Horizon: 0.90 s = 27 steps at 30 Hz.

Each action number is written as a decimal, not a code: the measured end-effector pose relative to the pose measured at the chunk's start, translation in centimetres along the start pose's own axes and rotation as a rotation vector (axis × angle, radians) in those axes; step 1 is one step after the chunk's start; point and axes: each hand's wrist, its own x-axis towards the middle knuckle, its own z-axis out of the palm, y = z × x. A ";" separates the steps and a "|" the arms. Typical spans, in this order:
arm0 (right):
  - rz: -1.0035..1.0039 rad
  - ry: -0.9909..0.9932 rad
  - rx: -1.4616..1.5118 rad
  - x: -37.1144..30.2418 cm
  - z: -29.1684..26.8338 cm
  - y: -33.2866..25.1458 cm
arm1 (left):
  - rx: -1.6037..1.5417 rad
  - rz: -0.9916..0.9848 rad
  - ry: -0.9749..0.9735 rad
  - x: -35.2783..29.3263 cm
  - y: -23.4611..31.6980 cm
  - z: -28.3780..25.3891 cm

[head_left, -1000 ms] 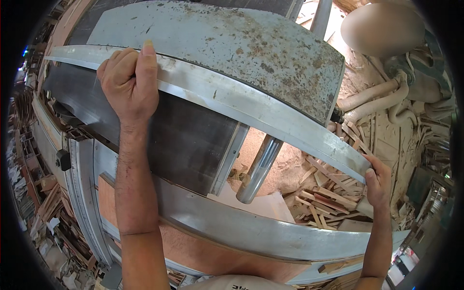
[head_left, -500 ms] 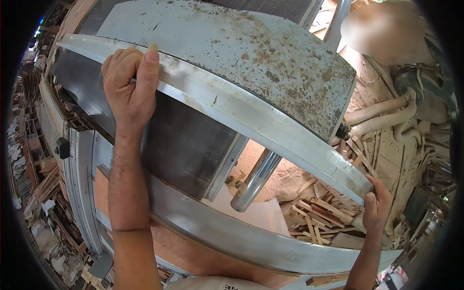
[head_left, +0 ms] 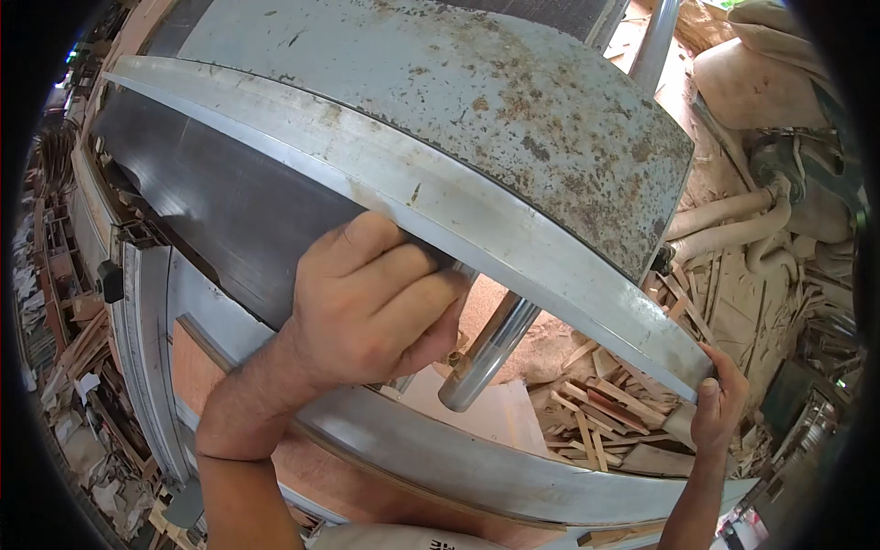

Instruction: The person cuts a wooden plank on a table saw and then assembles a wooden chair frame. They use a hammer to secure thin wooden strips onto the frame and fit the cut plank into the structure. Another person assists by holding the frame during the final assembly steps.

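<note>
A long silvery metal fence [head_left: 477, 215] runs from the far left to the near right across a dark machine table [head_left: 238, 183]. At the fence's near right end my right hand [head_left: 718, 403] grips it, the thumb on the near side. My left hand [head_left: 371, 302] is a closed fist just on the near side of the fence's middle, over the dark table's edge. Its fingers curl inward, and whatever they may hold is hidden. Behind the fence sits a pale grey metal housing [head_left: 440, 92], speckled with rust. A shiny round bar [head_left: 490, 353] juts out below the fence.
Nearer me lies a second grey metal rail [head_left: 440, 449], beside a brown board [head_left: 367, 481]. Wood offcuts [head_left: 605, 412] and sawdust cover the floor at the right, near pale hoses [head_left: 724, 220]. More scraps [head_left: 82, 367] are heaped at the left.
My left hand has let go of the fence's far part and come nearer and to the right, now a fist. The right hand stays on the fence's end, which shifted slightly.
</note>
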 end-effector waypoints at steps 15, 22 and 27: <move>0.028 -0.016 0.032 -0.4 -0.3 0.6 | -0.038 -0.204 -0.458 -0.6 1.2 -0.5; 0.027 -0.020 0.037 -0.4 -0.3 0.6 | 0.023 -0.176 -0.490 -0.7 1.4 -0.5; 0.030 -0.023 0.027 -0.4 -0.4 0.5 | 0.042 -0.193 -0.517 -0.6 1.7 -0.6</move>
